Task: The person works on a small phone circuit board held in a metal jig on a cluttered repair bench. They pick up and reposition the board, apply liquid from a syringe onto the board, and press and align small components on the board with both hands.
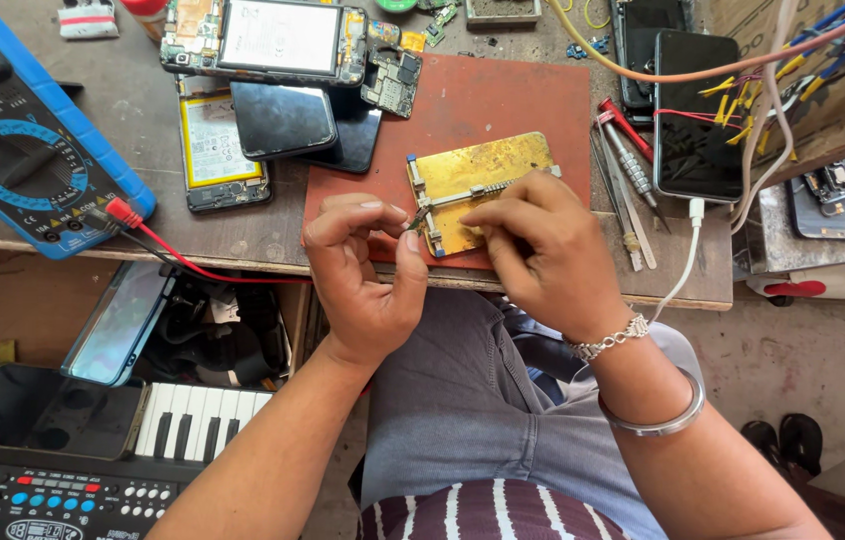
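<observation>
Head view, seated person at a cluttered wooden bench (243, 235). Both hands meet at the near edge of a red mat (503, 105), over a brass-coloured board holder (473, 175) that lies on the mat.

Left hand (363, 270): thumb and forefinger pressed together, pinching a small dark part (413, 222) (too small to identify) just at the holder's left rail. Remaining fingers curled.

Right hand (538, 250): fingers bunched and bent down onto the holder's near right portion, fingertips touching its surface; whether anything is pinched between them cannot be told. The wrist carries a chain bracelet (611, 338) and, nearer the elbow, a plain metal bangle (663, 420).

Surroundings:
- Far left on the bench, a blue multimeter (18, 150) with a red lead (193, 262) running right along the near edge.
- Left of the mat, several opened phones (273, 60) and dark screens, partly stacked.
- Right of the mat, tweezers and a red-handled screwdriver (628, 150), then a black phone (698, 115) with a white cable (688, 255) plugged into its near end.
- Near left, below the bench, a keyboard instrument (73, 470) with a phone lying on its keys.
</observation>
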Motion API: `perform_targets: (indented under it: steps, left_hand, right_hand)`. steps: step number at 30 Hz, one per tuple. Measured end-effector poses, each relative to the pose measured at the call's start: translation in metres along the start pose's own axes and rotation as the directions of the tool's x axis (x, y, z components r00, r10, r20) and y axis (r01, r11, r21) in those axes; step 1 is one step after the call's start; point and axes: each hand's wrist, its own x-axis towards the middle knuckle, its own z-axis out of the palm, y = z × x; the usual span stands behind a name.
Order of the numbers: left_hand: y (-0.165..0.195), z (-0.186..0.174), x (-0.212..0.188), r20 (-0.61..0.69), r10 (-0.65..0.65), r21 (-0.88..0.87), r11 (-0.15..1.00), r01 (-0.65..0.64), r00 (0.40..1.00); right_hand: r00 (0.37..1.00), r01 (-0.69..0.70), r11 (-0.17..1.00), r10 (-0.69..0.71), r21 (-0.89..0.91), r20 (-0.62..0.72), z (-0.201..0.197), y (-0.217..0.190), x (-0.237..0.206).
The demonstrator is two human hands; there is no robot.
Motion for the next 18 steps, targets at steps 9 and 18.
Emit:
perform_targets:
  steps: [9, 18]
  left_hand:
    - [-0.0004, -0.0007, 0.0013, 0.030, 0.004, 0.018, 1.000, -0.004, 1.000]
    - [0.0032, -0.0022, 0.0001, 0.048, 0.011, 0.042, 0.999, -0.013, 0.999]
  right_hand:
    - [0.992, -0.104, 0.990, 0.110, 0.093, -0.056, -0.0009, -0.0010, -0.0002]
    - [0.998, -0.066, 0.997, 0.065, -0.039, -0.020, 0.0031, -0.0010, -0.0001]
